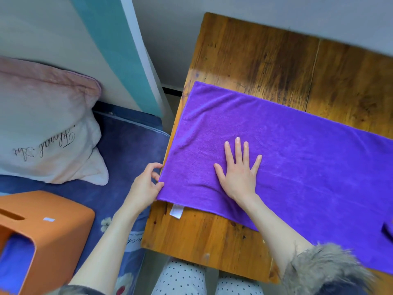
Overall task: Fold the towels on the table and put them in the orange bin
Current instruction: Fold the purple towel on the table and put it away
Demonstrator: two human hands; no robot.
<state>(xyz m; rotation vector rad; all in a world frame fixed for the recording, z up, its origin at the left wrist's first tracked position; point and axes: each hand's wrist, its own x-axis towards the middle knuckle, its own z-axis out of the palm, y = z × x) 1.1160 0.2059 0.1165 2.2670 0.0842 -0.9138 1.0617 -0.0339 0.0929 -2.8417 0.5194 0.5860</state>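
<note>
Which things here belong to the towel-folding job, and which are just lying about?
Job:
towel, spread on the table
orange bin, on the bed beside the table
left hand, pinching the towel's edge
right hand, flat on the towel

Lying about:
pillow
bedsheet

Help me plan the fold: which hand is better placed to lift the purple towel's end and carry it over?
Left. The left hand already pinches the purple microfibre towel at its near left corner by the wooden table's edge. The right hand lies flat mid-towel, better suited to anchoring it.
</note>
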